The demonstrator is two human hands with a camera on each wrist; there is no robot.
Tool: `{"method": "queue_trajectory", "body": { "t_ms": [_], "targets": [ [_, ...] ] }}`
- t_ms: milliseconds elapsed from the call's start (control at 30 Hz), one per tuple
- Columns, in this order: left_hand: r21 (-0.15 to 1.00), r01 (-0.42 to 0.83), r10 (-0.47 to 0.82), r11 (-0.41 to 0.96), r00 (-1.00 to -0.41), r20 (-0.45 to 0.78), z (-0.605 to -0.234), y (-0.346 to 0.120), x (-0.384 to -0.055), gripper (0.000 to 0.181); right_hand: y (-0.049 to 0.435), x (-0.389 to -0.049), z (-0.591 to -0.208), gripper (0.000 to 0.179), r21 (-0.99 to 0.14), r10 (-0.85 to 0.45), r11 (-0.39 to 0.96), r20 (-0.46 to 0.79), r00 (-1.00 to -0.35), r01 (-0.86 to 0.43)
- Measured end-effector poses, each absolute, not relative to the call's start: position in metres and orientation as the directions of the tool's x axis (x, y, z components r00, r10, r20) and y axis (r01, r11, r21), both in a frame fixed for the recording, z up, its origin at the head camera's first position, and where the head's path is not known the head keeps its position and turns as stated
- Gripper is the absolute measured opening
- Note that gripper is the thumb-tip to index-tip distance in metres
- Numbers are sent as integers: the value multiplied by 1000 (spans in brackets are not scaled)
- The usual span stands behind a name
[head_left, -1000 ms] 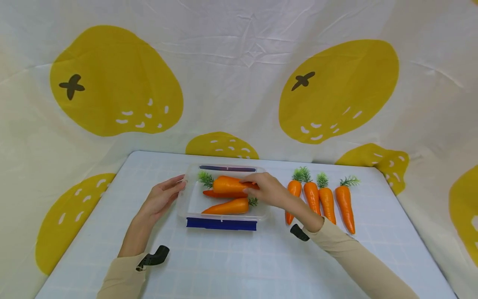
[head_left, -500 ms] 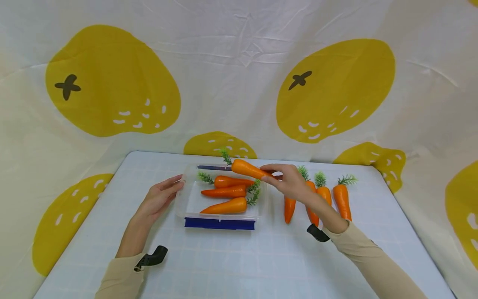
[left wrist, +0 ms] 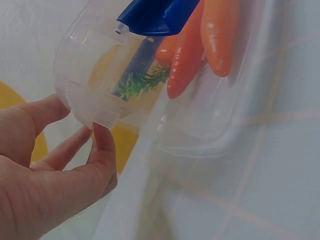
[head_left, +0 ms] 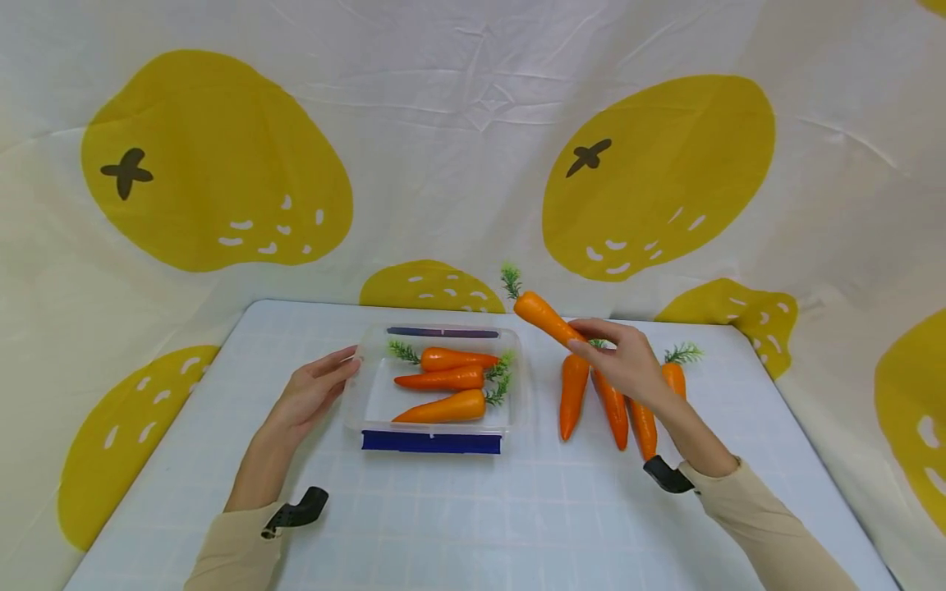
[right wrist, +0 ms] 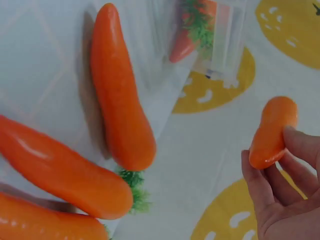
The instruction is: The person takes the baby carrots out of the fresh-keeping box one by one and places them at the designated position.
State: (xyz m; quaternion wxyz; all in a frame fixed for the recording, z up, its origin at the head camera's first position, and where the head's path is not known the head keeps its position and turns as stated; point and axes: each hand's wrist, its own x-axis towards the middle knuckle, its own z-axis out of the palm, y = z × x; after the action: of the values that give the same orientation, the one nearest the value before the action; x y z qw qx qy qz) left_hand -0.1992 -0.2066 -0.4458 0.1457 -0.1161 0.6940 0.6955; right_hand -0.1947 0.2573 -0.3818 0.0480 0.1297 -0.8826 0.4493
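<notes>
My right hand (head_left: 624, 361) pinches a carrot (head_left: 545, 316) by its narrow end between thumb and fingers, its leafy top pointing up and left. It is raised above the table's back edge, right of the container. In the right wrist view, the held carrot (right wrist: 274, 132) shows end-on. My left hand (head_left: 310, 394) holds the left rim of a clear plastic container (head_left: 355, 410), with thumb and fingertips at the rim in the left wrist view. Inside lie three carrots (head_left: 443, 378), side by side, one with its leaves to the left and two with theirs to the right.
Several carrots (head_left: 573, 398) lie in a row on the white table (head_left: 443, 525) right of the container, partly hidden under my right hand and forearm. Blue latch flaps (head_left: 431, 443) stand out at the container's front and back. Behind hangs a white cloth (head_left: 443, 164) with yellow fruit prints.
My right hand has lifted a carrot out of the container and carried it up and right, over the row of carrots. My left hand stays at the container's left rim.
</notes>
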Motion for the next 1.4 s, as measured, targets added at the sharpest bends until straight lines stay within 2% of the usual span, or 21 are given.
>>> {"method": "queue_trajectory", "body": {
  "t_ms": [300,800,1133,1400],
  "targets": [
    [934,-358,53,9,-932,-357,-446,-206,-200,71,301,-181,-396,46,-764,-59,620,185,-981,-181],
    [923,-385,44,17,-922,-385,-446,-208,-199,72,371,-155,-420,53,-746,173,666,181,-968,-21],
    [926,-377,50,14,-925,-378,-446,-209,-199,74,411,-142,-440,61,-784,347,602,83,-934,154],
    [937,-350,73,3,-934,-349,-446,-210,-197,74,430,-134,-454,68,-778,412,574,5,-911,255]
  ]
}}
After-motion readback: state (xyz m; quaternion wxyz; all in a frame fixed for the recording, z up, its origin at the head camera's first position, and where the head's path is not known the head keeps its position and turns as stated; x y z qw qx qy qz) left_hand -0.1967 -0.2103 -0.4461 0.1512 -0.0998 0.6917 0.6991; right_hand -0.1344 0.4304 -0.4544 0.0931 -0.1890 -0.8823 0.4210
